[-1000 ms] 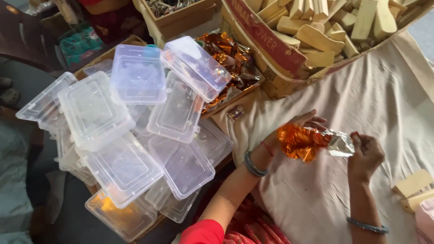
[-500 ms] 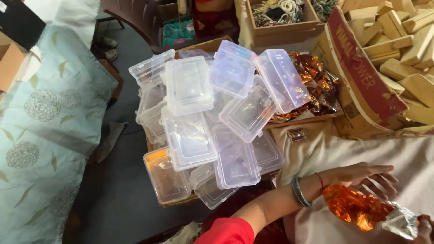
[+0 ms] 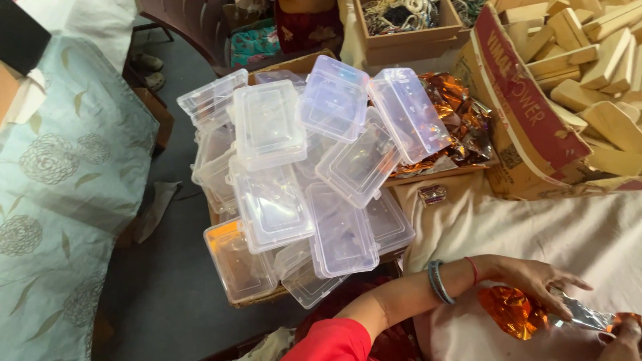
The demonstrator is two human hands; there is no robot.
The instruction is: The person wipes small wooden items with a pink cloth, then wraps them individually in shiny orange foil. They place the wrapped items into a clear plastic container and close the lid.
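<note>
An orange foil packet (image 3: pixel 511 313) with a twisted clear end lies on the beige cloth (image 3: pixel 535 227) at the lower right. My left hand (image 3: pixel 535 279), with bangles and a red thread at the wrist, rests on top of it with the fingers spread and the thumb side against the foil. Only a sliver of my right hand (image 3: pixel 627 329) shows at the bottom right corner, pinching the packet's twisted end. A red sleeve covers my left upper arm.
A heap of clear lidded plastic boxes (image 3: pixel 301 180) fills a low cardboard tray. Behind it lie crumpled orange foil sheets (image 3: pixel 461 113), a cardboard carton (image 3: pixel 528 127) of wooden blocks (image 3: pixel 588 80), and a small wrapped piece (image 3: pixel 433 194). A pale patterned cloth (image 3: pixel 60 187) is at left.
The view has swung toward the box heap, so my hands and the orange packet have slid to the lower right edge. Both hands stay on the packet.
</note>
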